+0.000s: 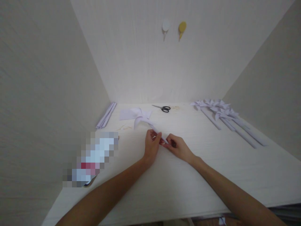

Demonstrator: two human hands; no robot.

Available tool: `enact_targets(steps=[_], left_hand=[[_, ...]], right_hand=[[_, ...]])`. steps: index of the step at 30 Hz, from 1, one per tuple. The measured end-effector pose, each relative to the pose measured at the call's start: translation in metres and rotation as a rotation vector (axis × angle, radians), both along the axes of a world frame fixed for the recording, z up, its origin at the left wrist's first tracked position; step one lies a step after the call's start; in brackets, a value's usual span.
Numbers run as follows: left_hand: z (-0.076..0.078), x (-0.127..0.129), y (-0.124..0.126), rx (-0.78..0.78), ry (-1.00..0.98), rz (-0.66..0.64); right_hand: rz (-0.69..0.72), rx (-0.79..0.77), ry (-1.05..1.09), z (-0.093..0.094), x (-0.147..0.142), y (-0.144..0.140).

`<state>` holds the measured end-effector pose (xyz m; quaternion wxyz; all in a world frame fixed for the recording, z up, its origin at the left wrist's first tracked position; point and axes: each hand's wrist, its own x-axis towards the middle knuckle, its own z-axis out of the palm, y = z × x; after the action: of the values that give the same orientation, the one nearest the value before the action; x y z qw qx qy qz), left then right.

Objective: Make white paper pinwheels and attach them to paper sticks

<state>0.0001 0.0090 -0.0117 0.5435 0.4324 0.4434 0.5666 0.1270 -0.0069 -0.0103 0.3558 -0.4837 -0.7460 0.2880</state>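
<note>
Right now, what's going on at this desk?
A person is working on a white paper pinwheel lying on the white desk. The left hand and right hand both pinch the lower end of its rolled paper stick. Finished pinwheels lie in a row on the right, black-handled scissors sit near the back wall, and a stack of paper strips lies on the left.

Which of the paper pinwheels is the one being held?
The lone white pinwheel at mid-table: both the left hand and right hand grip its stick. The other pinwheels lie untouched in a bunch at the far right.
</note>
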Motion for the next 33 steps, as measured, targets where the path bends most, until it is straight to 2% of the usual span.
enact_targets(steps=[9,13,16,20,24,26,33], left_hand=[[-0.001,-0.001,0.000,0.015,-0.034,-0.046],[-0.001,-0.002,-0.002,0.018,-0.017,-0.092],[0.000,-0.002,-0.003,0.013,-0.008,-0.127],[0.002,-0.001,-0.004,0.012,-0.012,-0.156],[0.002,-0.001,-0.004,0.012,-0.026,-0.161],[0.002,-0.001,-0.004,0.018,-0.025,-0.161],[0.002,-0.002,-0.005,0.032,0.004,-0.167]], right_hand=[[0.040,-0.015,-0.010,0.007,0.007,0.003],[-0.023,0.104,-0.123,0.021,0.027,0.009],[-0.122,0.203,-0.191,0.031,0.054,0.016],[-0.338,0.288,-0.331,0.038,0.098,0.026],[-0.657,0.163,-0.500,0.034,0.138,0.029],[-0.755,0.086,-0.593,0.030,0.154,0.028],[-0.835,-0.006,-0.711,0.017,0.190,0.022]])
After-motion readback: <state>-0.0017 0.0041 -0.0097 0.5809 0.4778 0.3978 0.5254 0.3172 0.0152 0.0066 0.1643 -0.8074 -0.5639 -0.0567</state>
